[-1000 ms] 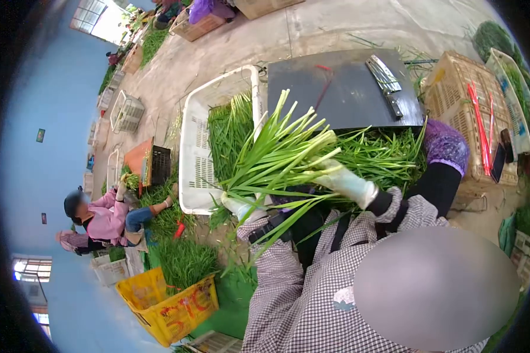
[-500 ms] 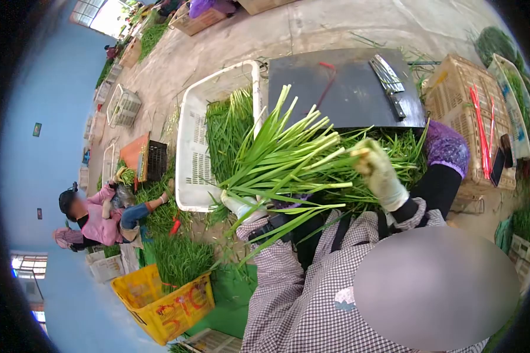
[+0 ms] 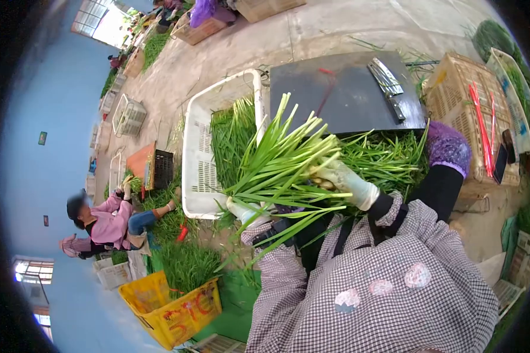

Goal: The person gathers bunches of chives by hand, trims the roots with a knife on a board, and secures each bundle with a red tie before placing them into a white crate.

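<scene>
A loose bunch of garlic chives [image 3: 277,156], with long flat green leaves and pale stalk ends, fans out in front of me. My left hand [image 3: 247,213], in a whitish glove, is closed around its leafy lower part; leaves cover some of the fingers. My right hand [image 3: 343,177], also gloved, reaches over the pale ends and has its fingers curled around some of the stalks. More chives [image 3: 388,156] lie in a heap on my lap, beyond the right hand. A black board [image 3: 312,82] lies just past them, carrying a knife [image 3: 388,88] and a red strip.
A white crate [image 3: 197,159] with chives stands left of the board. At right, red ties [image 3: 482,129] and a phone lie on an upturned tan crate [image 3: 453,88]. A yellow crate [image 3: 176,317] of greens is at lower left. A co-worker [image 3: 109,217] sits farther left.
My right hand has moved left from beside the bunch onto its stalks and closed there. The left hand keeps its hold. The co-worker has raised their hands, and the view has shifted slightly.
</scene>
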A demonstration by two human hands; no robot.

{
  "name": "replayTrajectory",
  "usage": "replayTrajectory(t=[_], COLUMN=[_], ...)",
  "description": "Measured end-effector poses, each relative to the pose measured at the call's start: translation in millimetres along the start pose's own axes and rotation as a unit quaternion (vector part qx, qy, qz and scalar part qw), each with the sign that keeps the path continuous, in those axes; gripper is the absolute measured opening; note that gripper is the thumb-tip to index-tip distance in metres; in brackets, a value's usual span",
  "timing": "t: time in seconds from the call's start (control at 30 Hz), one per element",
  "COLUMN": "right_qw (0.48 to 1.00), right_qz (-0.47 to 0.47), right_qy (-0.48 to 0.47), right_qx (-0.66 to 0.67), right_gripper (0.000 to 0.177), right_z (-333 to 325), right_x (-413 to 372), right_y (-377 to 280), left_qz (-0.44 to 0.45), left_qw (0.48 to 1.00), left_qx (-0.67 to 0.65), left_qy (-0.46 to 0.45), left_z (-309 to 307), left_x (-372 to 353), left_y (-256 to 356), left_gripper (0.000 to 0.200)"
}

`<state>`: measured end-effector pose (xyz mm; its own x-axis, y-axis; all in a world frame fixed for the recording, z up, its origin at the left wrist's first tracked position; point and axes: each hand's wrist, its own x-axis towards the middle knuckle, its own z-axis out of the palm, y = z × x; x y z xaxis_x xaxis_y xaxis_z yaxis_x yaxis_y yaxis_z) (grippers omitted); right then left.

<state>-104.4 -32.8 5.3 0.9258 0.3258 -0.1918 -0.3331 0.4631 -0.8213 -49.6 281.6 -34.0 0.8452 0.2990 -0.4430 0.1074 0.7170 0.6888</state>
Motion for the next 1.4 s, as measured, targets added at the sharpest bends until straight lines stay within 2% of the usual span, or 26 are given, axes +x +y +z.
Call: replayTrajectory(t=[0.07, 0.13, 0.27, 0.33, 0.4, 0.43, 0.47, 0.5, 0.53, 0.57, 0.67, 0.7, 0.8, 0.93, 1.0, 1.07, 1.1, 1.13, 1.17, 1.2, 1.23, 1.27, 1.3, 1.33, 1.37, 1.4], right_qw=[0.987, 0.991, 0.979, 0.960, 0.923, 0.936, 0.937, 0.936, 0.887, 0.842, 0.652, 0.603, 0.553, 0.562, 0.567, 0.712, 0.823, 0.857, 0.958, 0.969, 0.967, 0.945, 0.943, 0.972, 0.953, 0.878], right_qz=[-0.113, -0.046, -0.123, -0.219, -0.260, -0.301, -0.299, -0.288, -0.264, -0.273, -0.306, -0.241, -0.284, -0.341, -0.305, -0.388, -0.340, -0.330, -0.216, -0.186, -0.251, -0.327, -0.320, -0.233, -0.219, -0.190], right_qy=[-0.070, 0.009, 0.099, 0.092, 0.212, 0.169, 0.170, 0.126, 0.077, 0.108, 0.147, 0.151, 0.146, 0.087, 0.058, 0.019, 0.007, 0.039, 0.074, 0.137, 0.028, -0.007, -0.029, -0.023, 0.029, 0.080], right_qx=[-0.093, 0.122, 0.127, 0.146, 0.191, 0.068, 0.068, -0.156, -0.371, -0.452, -0.678, -0.745, -0.770, -0.748, -0.763, -0.585, -0.454, -0.394, -0.173, -0.092, -0.041, 0.012, 0.091, 0.026, -0.209, -0.432], right_gripper=[0.018, 0.015, 0.024, 0.025, 0.026, 0.021, 0.021, 0.016, 0.011, 0.004, 0.009, 0.009, 0.007, 0.007, 0.007, 0.011, 0.014, 0.007, 0.005, 0.013, 0.019, 0.018, 0.020, 0.019, 0.019, 0.020], right_z=[-18, -19, -43, -59, -60, -53, -47, -35, -20, 2, 23, 24, 20, 15, 8, 9, 10, 16, 27, 34, -1, -2, -15, -39, -45, -52], right_x=[-3, -31, -69, -76, -84, -95, -97, -98, -95, -85, -41, -30, -10, 3, 5, -2, -8, -22, -40, -65, -65, -74, -82, -87, -79, -71], right_y=[3, -17, -31, -43, -54, -60, -67, -71, -72, -68, -36, -28, -20, -23, -26, -47, -55, -75, -94, -121, -116, -123, -117, -111, -97, -80], left_qz=[-0.029, -0.030, -0.037, -0.043, -0.026, -0.012, 0.001, -0.001, -0.005, 0.001, 0.008, 0.007, -0.005, -0.002, 0.003, -0.020, -0.016, -0.010, -0.010, -0.018, -0.025, -0.024, -0.018, -0.013, 0.002, -0.001], left_qw=[0.997, 0.996, 0.993, 0.997, 0.997, 0.997, 0.997, 0.997, 0.997, 0.998, 0.998, 0.997, 0.996, 0.994, 0.996, 0.996, 0.995, 0.993, 0.993, 0.995, 0.996, 0.995, 0.997, 0.998, 0.998, 0.998], left_qx=[-0.022, -0.011, 0.021, 0.007, -0.015, -0.034, -0.049, -0.054, -0.049, -0.048, -0.058, -0.068, -0.079, -0.083, -0.063, -0.074, -0.075, -0.076, -0.077, -0.080, -0.083, -0.084, -0.075, -0.065, -0.055, -0.055], left_qy=[0.065, 0.089, 0.113, 0.064, 0.073, 0.064, 0.057, 0.055, 0.054, 0.046, 0.025, 0.025, 0.046, 0.075, 0.062, 0.050, 0.068, 0.087, 0.089, 0.062, 0.034, 0.036, 0.028, 0.019, 0.027, 0.024], left_z=[12, 8, 10, 11, 13, 15, 14, 7, 8, 11, 25, 28, 32, 29, 45, 58, 57, 54, 50, 46, 41, 34, 28, 25, 27, 29], left_x=[-13, -10, -9, -7, -4, -4, -4, 3, 4, 4, -5, -6, -14, -7, -24, -39, -36, -34, -31, -28, -24, -20, -16, -13, -16, -16], left_y=[4, 3, 2, 3, 1, 2, 1, 1, 0, 0, 1, 2, 12, 11, 15, 16, 15, 13, 13, 12, 11, 9, 6, 5, 5, 4], left_gripper=[0.057, 0.055, 0.062, 0.059, 0.056, 0.054, 0.052, 0.051, 0.051, 0.051, 0.049, 0.050, 0.053, 0.055, 0.057, 0.060, 0.061, 0.062, 0.062, 0.062, 0.062, 0.062, 0.062, 0.062, 0.061, 0.061])
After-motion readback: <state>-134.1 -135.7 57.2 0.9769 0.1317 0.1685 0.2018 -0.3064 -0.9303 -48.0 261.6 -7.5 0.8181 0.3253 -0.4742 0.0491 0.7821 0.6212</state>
